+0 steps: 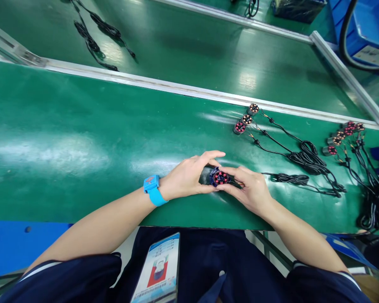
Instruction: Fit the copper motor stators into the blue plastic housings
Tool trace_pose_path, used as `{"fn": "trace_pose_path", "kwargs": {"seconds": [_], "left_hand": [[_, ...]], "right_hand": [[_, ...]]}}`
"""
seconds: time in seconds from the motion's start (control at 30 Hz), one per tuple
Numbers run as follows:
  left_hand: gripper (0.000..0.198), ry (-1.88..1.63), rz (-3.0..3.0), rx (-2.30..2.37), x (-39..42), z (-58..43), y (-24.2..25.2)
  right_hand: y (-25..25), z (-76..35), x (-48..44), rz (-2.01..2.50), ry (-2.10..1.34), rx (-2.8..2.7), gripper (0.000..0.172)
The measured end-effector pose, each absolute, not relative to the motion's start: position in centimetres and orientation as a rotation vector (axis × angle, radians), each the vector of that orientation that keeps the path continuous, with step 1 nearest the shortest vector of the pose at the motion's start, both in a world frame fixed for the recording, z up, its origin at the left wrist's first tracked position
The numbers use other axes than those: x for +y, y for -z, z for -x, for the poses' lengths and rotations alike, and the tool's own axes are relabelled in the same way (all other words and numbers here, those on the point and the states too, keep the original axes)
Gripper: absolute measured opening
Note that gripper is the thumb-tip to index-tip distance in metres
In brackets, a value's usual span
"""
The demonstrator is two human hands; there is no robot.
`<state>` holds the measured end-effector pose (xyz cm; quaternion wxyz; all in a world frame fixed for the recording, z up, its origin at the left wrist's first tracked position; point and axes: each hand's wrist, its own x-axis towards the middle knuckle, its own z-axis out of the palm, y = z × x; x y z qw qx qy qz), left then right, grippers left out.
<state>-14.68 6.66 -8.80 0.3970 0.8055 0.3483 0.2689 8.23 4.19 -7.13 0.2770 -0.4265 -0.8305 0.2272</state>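
Observation:
Both hands meet over the green work surface (66,139) near its front edge. My left hand (189,176), with a blue wristband (154,190), curls its fingers and thumb round a small round motor (220,177) with a dark body and red windings. My right hand (251,188) pinches the same motor from the right side. A black cable (289,179) trails from the motor to the right in a coiled bundle.
Three similar motors (246,120) with black cables (306,156) lie further back to the right. Several more motors (341,136) and tangled cables (377,198) sit at the right edge. Loose black cables (94,38) lie beyond a metal rail (177,89). A blue bin (366,29) stands top right.

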Motion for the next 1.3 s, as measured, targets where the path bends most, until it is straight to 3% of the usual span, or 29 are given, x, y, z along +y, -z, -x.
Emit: {"fn": "trace_pose_path", "kwargs": {"seconds": [0.53, 1.0, 1.3], "left_hand": [[0.079, -0.69, -2.05, 0.914, 6.84, 14.65, 8.72], [0.079, -0.662, -2.025, 0.886, 6.79, 14.77, 8.76], [0.081, -0.655, -2.039, 0.889, 6.88, 14.8, 8.77]], "right_hand": [[7.7, -8.13, 3.91, 1.178, -0.161, -2.356, 0.044], [7.84, -8.05, 4.03, 1.171, -0.542, -2.222, 0.038], [7.51, -8.3, 4.03, 1.091, 0.068, -2.402, 0.038]]}}
